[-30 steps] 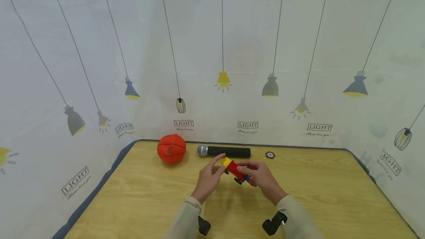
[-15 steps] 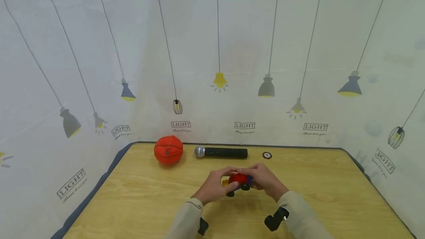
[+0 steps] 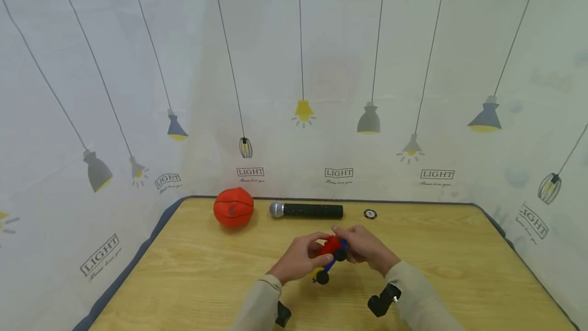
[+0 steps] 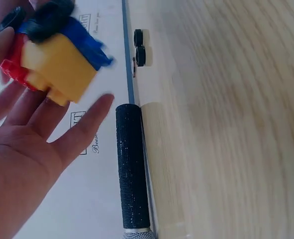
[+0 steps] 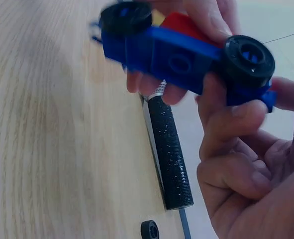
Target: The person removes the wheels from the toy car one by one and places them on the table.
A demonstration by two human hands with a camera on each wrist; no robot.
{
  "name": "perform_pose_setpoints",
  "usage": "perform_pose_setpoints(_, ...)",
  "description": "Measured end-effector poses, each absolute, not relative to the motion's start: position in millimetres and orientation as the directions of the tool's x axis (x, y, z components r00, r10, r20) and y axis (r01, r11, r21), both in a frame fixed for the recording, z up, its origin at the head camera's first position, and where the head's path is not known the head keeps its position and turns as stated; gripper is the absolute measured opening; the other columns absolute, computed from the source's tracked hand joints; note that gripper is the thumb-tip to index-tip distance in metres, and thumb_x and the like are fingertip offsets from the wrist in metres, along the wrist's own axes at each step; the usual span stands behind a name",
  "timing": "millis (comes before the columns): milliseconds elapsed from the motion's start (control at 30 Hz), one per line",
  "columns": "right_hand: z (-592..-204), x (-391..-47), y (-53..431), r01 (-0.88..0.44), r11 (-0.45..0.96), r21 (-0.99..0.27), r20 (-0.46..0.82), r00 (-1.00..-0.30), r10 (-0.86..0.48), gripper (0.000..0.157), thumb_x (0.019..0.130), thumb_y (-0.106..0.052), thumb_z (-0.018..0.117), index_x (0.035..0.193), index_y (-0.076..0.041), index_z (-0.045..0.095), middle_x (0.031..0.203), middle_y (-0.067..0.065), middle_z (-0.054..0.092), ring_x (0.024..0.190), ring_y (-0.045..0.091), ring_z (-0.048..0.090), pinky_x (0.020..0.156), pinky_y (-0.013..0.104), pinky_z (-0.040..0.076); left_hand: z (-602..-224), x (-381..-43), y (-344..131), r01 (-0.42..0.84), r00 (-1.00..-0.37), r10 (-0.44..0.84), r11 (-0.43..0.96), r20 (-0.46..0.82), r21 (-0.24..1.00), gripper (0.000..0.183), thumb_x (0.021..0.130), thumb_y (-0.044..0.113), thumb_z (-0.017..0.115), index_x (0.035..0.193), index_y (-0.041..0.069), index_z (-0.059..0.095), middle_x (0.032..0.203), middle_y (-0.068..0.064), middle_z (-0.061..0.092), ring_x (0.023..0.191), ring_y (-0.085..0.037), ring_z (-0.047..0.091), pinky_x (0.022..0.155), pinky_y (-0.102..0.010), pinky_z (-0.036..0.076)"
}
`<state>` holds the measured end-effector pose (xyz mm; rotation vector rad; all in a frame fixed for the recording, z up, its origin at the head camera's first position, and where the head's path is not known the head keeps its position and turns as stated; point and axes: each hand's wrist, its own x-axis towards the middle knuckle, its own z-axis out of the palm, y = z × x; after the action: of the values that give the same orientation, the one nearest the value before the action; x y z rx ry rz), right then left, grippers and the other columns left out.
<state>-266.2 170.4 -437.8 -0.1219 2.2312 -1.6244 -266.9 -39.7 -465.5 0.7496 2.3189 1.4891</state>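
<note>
A toy block car is held between both hands above the table, its yellow end tipped down in the head view. My left hand grips its red block, thumb on the near side. At the blue end, my right hand pinches it with thumb and fingers. The left wrist view shows the yellow block and dark wheels, slightly blurred, with one finger stretched out apart from the car. Facing the right wrist view is the blue chassis, with black wheels at both ends and fingers curled against it.
On the wooden table, a red ball stands at the back left. A microphone lies beside it along the back edge, with a black-and-white disc to its right. A lamp-printed cloth surrounds the table.
The car has turned in the hands: its yellow end, first pointing up and left, now points down and its wheels face nearer. The left hand has shifted from the yellow end to the red block.
</note>
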Motion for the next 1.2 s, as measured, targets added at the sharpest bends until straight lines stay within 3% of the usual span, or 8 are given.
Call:
perform_pose_setpoints(233,-435.8,-263.8,173.3,0.046,0.235,-0.971,-0.12,-0.943,-0.31,0.05,0.107,-0.042,0.044,0.123,0.001,0.065,0.073,-0.001,0.056,0.054,0.01,0.048,0.047,0.023,0.031,-464.0,-269.8,-40.9,0.161,-0.893,0.449,0.296,0.011,0.942,0.045,0.096,0.029,0.068,0.136,0.011,0.058,0.115,-0.014,0.073,0.1,-0.02,0.071,0.087,-0.039,0.06)
perform_pose_setpoints(400,-438.7,-259.7,170.5,-0.087,0.229,-0.97,0.018,-0.957,-0.289,0.037,0.105,-0.026,0.052,0.137,-0.008,0.058,0.086,0.005,0.062,0.057,0.011,0.053,0.048,0.025,0.037,-466.2,-269.9,-43.2,0.127,-0.926,0.377,0.246,0.026,0.961,0.047,0.097,0.028,0.066,0.138,0.006,0.056,0.115,-0.017,0.073,0.101,-0.022,0.071,0.087,-0.038,0.06)
perform_pose_setpoints(500,-439.9,-258.5,168.8,-0.154,0.238,-0.959,0.083,-0.955,-0.283,0.035,0.101,-0.022,0.06,0.135,-0.013,0.06,0.093,0.009,0.066,0.059,0.012,0.055,0.05,0.025,0.042,-466.9,-269.2,-43.8,0.121,-0.932,0.36,0.218,0.036,0.968,0.048,0.098,0.029,0.066,0.138,0.005,0.056,0.115,-0.017,0.073,0.101,-0.021,0.071,0.087,-0.037,0.06)
perform_pose_setpoints(667,-441.6,-258.2,166.8,-0.263,0.259,-0.929,0.177,-0.933,-0.314,0.036,0.093,-0.022,0.072,0.125,-0.008,0.067,0.098,0.019,0.069,0.064,0.012,0.059,0.057,0.028,0.052,-465.3,-267.8,-43.9,0.087,-0.929,0.37,0.145,0.027,0.986,0.051,0.099,0.03,0.065,0.141,0.004,0.052,0.116,-0.018,0.073,0.098,-0.022,0.074,0.09,-0.037,0.06)
perform_pose_setpoints(900,-440.3,-256.1,168.5,-0.289,0.244,-0.926,0.198,-0.921,-0.337,0.031,0.093,-0.019,0.071,0.121,-0.004,0.068,0.097,0.022,0.069,0.064,0.012,0.058,0.06,0.027,0.053,-467.9,-267.6,-40.7,0.027,-0.915,0.403,0.047,0.006,0.999,0.05,0.103,0.034,0.056,0.144,0.006,0.048,0.125,-0.021,0.069,0.101,-0.028,0.074,0.097,-0.042,0.057)
perform_pose_setpoints(1067,-436.7,-257.8,171.4,-0.275,0.221,-0.936,0.186,-0.917,-0.354,0.032,0.093,-0.018,0.071,0.122,-0.003,0.067,0.092,0.013,0.071,0.066,0.012,0.059,0.059,0.026,0.051,-466.4,-267.6,-37.7,-0.002,-0.892,0.452,-0.063,0.026,0.998,0.05,0.107,0.04,0.045,0.15,0.016,0.042,0.139,-0.019,0.059,0.106,-0.026,0.071,0.099,-0.04,0.056)
perform_pose_setpoints(1200,-436.9,-258.1,173.3,-0.249,0.196,-0.948,0.167,-0.918,-0.361,0.033,0.093,-0.017,0.071,0.123,-0.002,0.067,0.086,0.002,0.069,0.067,0.011,0.059,0.059,0.025,0.051,-468.3,-267.2,-34.9,-0.06,-0.842,0.538,-0.185,0.05,0.981,0.049,0.109,0.04,0.037,0.152,0.018,0.038,0.14,-0.014,0.054,0.098,-0.021,0.071,0.099,-0.036,0.056)
